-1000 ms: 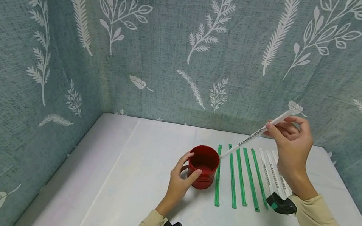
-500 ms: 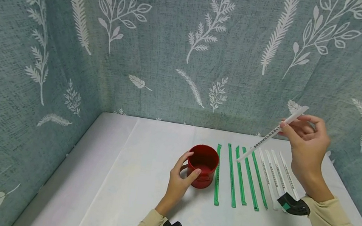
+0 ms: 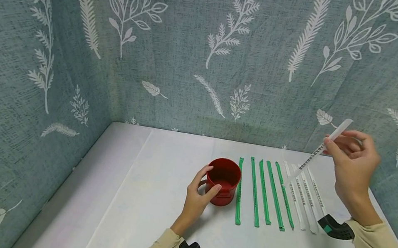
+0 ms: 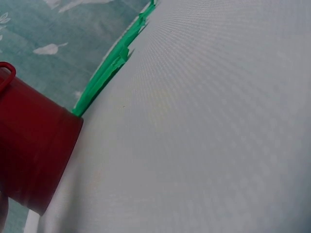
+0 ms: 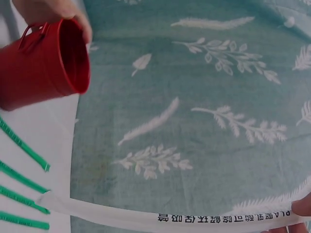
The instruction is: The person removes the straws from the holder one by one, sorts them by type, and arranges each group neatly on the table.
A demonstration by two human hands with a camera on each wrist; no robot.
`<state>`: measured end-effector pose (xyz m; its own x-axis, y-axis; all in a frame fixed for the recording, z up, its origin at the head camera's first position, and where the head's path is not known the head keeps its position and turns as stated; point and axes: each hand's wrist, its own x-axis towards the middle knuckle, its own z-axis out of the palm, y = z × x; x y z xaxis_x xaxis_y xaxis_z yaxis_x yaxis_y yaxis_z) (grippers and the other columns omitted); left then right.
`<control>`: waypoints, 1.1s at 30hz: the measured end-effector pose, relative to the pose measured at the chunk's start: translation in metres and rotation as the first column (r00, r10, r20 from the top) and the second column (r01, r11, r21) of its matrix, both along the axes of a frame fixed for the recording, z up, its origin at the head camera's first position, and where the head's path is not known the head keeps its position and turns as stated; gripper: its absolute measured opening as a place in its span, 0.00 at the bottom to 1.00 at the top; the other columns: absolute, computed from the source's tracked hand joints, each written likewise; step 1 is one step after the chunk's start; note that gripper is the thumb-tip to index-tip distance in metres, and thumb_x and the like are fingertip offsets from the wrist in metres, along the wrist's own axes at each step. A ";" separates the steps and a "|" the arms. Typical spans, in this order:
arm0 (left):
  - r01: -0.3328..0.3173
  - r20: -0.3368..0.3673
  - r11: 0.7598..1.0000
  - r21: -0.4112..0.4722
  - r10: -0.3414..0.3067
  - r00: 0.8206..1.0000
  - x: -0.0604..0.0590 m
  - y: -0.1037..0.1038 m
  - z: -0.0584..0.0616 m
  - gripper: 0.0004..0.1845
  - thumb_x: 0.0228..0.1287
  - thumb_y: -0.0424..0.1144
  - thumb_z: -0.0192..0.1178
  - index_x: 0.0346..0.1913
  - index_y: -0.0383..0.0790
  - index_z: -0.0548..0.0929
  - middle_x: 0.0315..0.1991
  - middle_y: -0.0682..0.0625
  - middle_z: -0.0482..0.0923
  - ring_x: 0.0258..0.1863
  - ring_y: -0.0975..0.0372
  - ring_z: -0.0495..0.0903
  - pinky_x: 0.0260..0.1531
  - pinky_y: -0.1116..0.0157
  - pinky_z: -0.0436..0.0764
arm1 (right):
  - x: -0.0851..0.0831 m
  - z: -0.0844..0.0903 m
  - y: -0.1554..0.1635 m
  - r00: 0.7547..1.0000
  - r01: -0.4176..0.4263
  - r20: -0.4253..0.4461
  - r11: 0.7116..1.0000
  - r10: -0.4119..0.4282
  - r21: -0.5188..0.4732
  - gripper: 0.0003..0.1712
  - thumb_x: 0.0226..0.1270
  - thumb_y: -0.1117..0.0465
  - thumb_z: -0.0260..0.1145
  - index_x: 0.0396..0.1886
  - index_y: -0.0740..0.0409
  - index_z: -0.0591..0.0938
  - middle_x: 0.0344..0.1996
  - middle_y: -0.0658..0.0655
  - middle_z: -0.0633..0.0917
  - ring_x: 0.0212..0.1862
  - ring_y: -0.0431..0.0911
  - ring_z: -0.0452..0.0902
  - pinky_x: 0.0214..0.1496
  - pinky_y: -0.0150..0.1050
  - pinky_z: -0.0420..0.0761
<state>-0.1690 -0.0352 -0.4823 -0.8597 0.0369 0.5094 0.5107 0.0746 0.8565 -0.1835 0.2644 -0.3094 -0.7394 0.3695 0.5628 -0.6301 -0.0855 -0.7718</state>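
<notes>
Red metal cup [image 3: 223, 181], frame centre: our left hand [image 3: 200, 194] grips it steady; our right hand [image 3: 353, 167] pinches a white paper-wrapped straw [image 3: 318, 151] tilted downward, upper right.

Red cup [image 3: 224, 182]; green straws [image 3: 263, 193]; white straws with black print [image 3: 306, 197]; white tabletop [image 3: 143, 200]; teal backdrop [image 3: 179, 46], white leaf pattern.

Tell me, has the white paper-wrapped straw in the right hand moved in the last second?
Yes. The white paper-wrapped straw has swung right, away from the red metal cup; its lower tip, earlier at the cup's rim, now hangs over the white straws lying on the table.
</notes>
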 end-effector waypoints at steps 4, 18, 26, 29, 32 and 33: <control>-0.001 -0.009 1.000 -0.001 0.001 1.000 0.000 0.000 -0.001 0.28 0.61 0.32 0.62 0.64 0.36 0.69 0.64 0.45 0.69 0.61 0.53 0.67 0.54 0.49 0.73 | -0.001 -0.004 0.008 1.000 0.025 -0.005 1.000 -0.025 0.002 0.18 0.52 0.82 0.65 0.43 0.70 0.75 0.29 0.61 0.82 0.32 0.46 0.83 0.31 0.30 0.82; 0.002 0.004 1.000 -0.005 -0.002 1.000 0.006 0.000 0.013 0.27 0.60 0.29 0.61 0.63 0.31 0.69 0.63 0.40 0.69 0.61 0.50 0.67 0.53 0.46 0.72 | -0.005 -0.022 0.030 0.913 0.333 0.101 0.866 -0.395 0.373 0.20 0.56 0.75 0.67 0.49 0.66 0.76 0.32 0.49 0.80 0.32 0.37 0.77 0.32 0.22 0.77; -0.011 0.005 1.000 -0.008 0.011 1.000 0.007 -0.003 0.016 0.28 0.59 0.29 0.62 0.63 0.30 0.69 0.63 0.39 0.69 0.61 0.50 0.67 0.53 0.45 0.71 | -0.018 -0.044 0.048 0.849 0.352 0.143 0.747 -0.509 0.564 0.20 0.59 0.67 0.67 0.52 0.66 0.76 0.33 0.39 0.77 0.35 0.29 0.72 0.37 0.23 0.68; -0.002 0.007 1.000 -0.003 0.002 1.000 0.008 -0.003 0.016 0.28 0.59 0.28 0.62 0.63 0.30 0.69 0.63 0.38 0.69 0.61 0.50 0.67 0.53 0.44 0.71 | -0.023 -0.054 0.057 0.835 0.332 0.143 0.694 -0.531 0.639 0.19 0.60 0.67 0.65 0.51 0.69 0.76 0.34 0.48 0.79 0.33 0.26 0.70 0.36 0.20 0.67; 0.012 0.018 1.000 -0.003 -0.012 1.000 0.007 -0.003 0.015 0.28 0.60 0.29 0.62 0.64 0.30 0.69 0.63 0.39 0.69 0.62 0.50 0.66 0.53 0.45 0.71 | -0.029 -0.064 0.068 0.829 0.298 0.147 0.649 -0.539 0.700 0.19 0.60 0.67 0.64 0.50 0.71 0.76 0.36 0.63 0.81 0.33 0.31 0.71 0.32 0.20 0.66; 0.015 0.022 1.000 -0.001 -0.015 1.000 0.007 -0.002 0.015 0.28 0.60 0.29 0.62 0.64 0.31 0.68 0.63 0.40 0.69 0.62 0.50 0.66 0.54 0.44 0.70 | -0.033 -0.069 0.074 0.831 0.284 0.163 0.658 -0.532 0.697 0.18 0.59 0.67 0.65 0.48 0.70 0.77 0.35 0.64 0.81 0.32 0.32 0.71 0.30 0.19 0.66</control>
<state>-0.1619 -0.0377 -0.4671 -0.8701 0.0505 0.4904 0.4929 0.0683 0.8674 -0.2169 0.3379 -0.3788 -0.7786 0.3363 0.5298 -0.1790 0.6902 -0.7011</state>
